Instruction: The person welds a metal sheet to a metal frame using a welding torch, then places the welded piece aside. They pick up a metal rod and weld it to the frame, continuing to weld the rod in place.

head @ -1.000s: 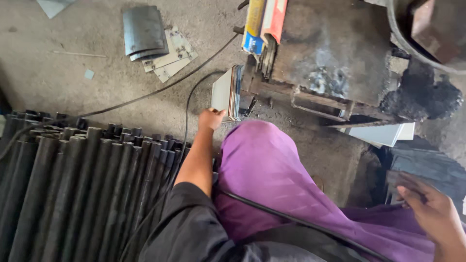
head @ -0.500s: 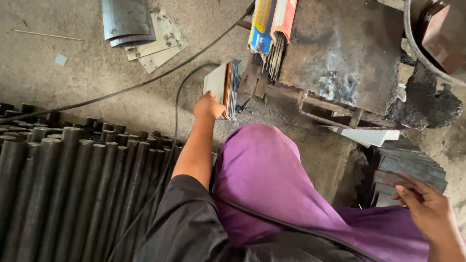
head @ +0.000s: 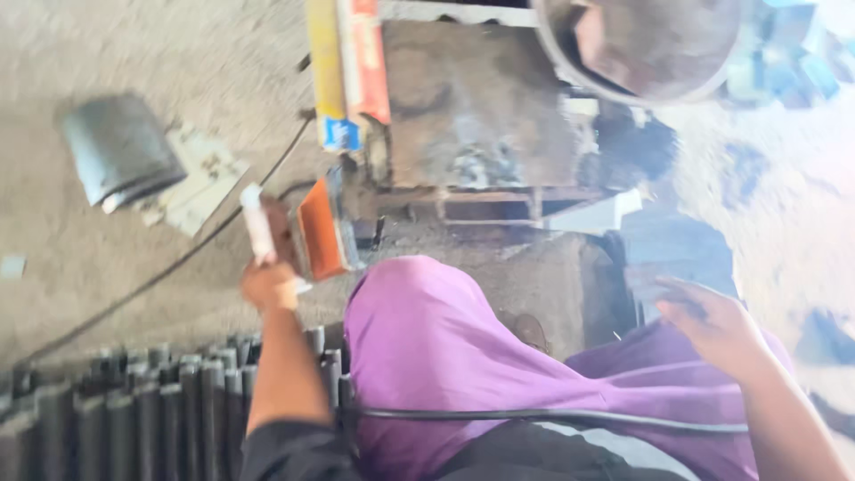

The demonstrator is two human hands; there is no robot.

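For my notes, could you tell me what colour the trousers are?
Purple trousers, clearest in the head view.

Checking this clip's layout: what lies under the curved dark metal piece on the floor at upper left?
Pale flat sheets stick out from under the curved metal piece on its right side, on the concrete floor. How far they run beneath it is hidden.
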